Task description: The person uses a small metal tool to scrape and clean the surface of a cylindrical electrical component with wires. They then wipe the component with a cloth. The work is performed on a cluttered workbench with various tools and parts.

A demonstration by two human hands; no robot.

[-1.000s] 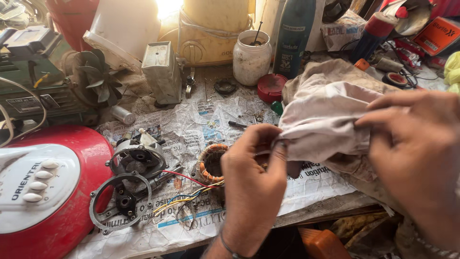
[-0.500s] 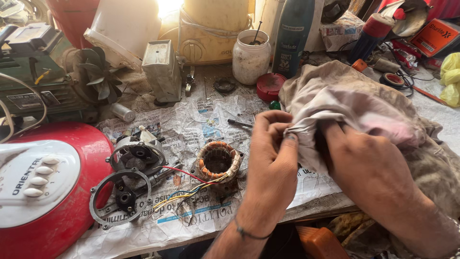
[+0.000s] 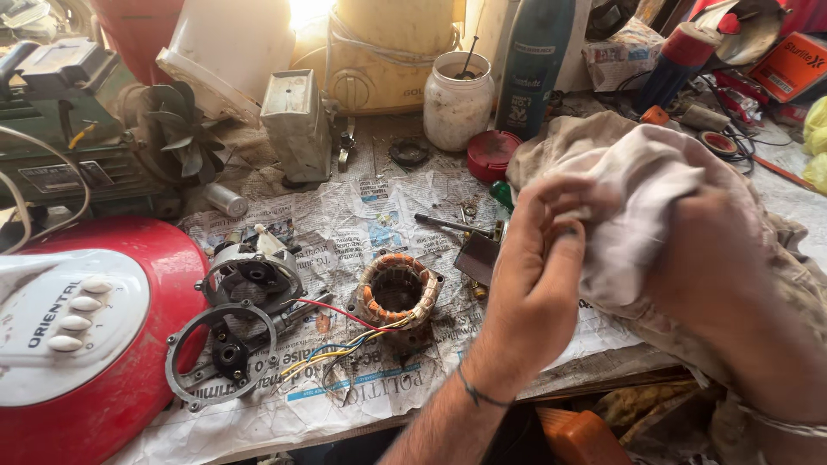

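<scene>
Two hands, one rag, and a bench [image 3: 362, 220] buried in newspaper and fan parts. Biggest thing around is the red fan base [image 3: 129, 379] with white push-buttons at the left edge. Next down in size is the cloth [image 3: 637, 185] itself — a pale, grubby rag bunched up above the right side of the bench, with more of it draped over the bench edge beneath. The left hand [image 3: 538, 267] is closed on a fold of it, thumb and fingers pinched together. The right hand [image 3: 732, 275] is wrapped into the cloth from the other side, gripping it too, though its fingertips are hidden in the folds.

Judging by how it hangs, the rag is light, limp and not slippery at all — grab any bunched handful and it'll hold, nothing fragile there.

Smaller stuff: the copper-wound stator [image 3: 396, 291] with coloured wires sits left of the hands, untouched, and beside it the grey motor end cover [image 3: 220, 353].
</scene>
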